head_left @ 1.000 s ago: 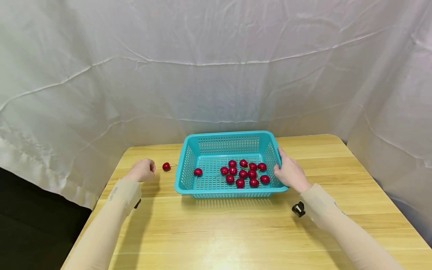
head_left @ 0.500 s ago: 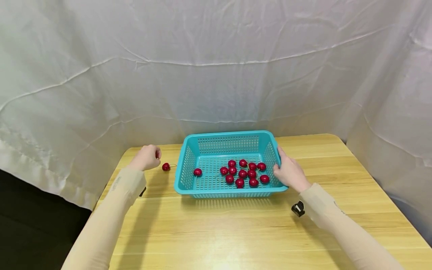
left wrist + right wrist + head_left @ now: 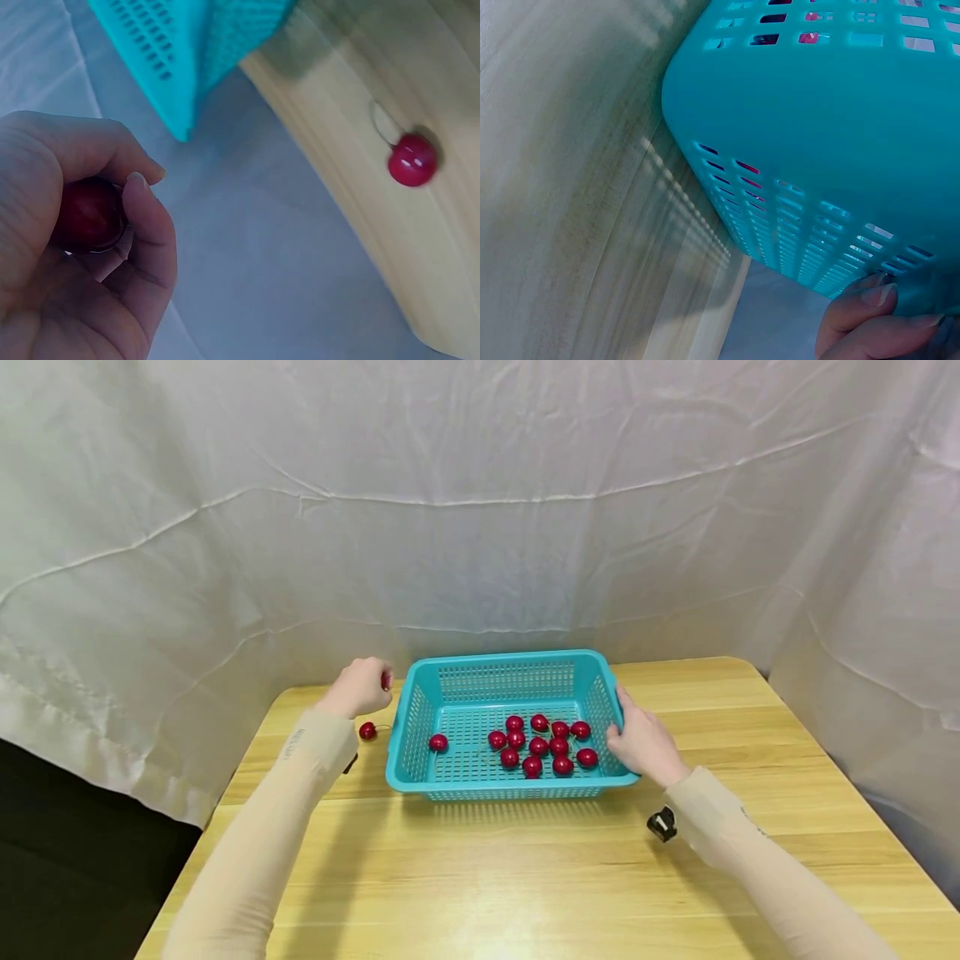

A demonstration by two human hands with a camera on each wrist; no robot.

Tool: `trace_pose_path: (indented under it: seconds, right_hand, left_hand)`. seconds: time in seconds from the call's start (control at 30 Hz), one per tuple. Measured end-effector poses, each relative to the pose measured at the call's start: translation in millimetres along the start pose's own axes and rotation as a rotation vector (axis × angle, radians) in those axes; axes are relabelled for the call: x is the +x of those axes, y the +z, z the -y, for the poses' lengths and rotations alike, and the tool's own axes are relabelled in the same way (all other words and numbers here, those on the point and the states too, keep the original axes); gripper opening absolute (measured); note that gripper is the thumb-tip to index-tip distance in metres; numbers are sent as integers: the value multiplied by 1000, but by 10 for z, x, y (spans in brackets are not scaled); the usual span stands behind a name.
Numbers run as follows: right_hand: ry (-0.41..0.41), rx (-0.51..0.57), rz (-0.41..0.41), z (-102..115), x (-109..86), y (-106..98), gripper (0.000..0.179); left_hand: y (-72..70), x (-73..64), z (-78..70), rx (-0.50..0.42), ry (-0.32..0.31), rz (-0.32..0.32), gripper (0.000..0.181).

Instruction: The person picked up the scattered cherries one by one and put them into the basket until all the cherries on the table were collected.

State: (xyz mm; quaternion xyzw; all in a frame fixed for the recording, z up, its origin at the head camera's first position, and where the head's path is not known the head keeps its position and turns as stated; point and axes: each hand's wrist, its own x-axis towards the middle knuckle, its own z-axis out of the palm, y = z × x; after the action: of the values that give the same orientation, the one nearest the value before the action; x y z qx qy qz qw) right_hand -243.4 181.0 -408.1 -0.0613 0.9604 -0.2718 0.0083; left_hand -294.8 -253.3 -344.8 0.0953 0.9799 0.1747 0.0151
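Note:
My left hand (image 3: 362, 686) is raised above the table near the basket's left rim. In the left wrist view its curled fingers hold a dark red cherry (image 3: 91, 216). A second cherry with a thin stem (image 3: 367, 731) lies on the wood, left of the basket. The turquoise plastic basket (image 3: 495, 785) stands towards the back of the table, with perforated walls. Several cherries (image 3: 538, 746) sit inside it, most towards the right, and a single cherry (image 3: 438, 742) lies near the left. On the basket's right rim, my right hand (image 3: 645, 743) grips with fingers curled round the edge.
A light wooden table (image 3: 480, 877) carries everything. Pale cloth (image 3: 465, 510) hangs behind it and at the sides. Black material (image 3: 67, 852) shows at the lower left, beyond the table's left edge.
My left hand has moved right and farther back, from left of the loose cherry to beside the basket's left rim, carrying its cherry. The right hand and basket have stayed put.

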Motion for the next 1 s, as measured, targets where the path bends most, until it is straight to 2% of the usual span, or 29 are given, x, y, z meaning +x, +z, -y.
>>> trace_pose_path:
  seconds: [0.17, 0.47, 0.77, 1.0]
  right_hand:
    - [-1, 13, 1, 8, -4, 6, 79]
    - [-9, 5, -4, 19, -10, -11, 79]
    - [0, -4, -5, 9, -3, 3, 79]
    - [-7, 1, -8, -10, 5, 14, 78]
  left_hand:
    - [22, 87, -168, -6, 24, -27, 15]
    - [96, 220, -499, -56, 48, 2, 15]
    - [303, 362, -716, -104, 69, -13, 16]
    - [504, 472, -817, -113, 125, -70, 16]
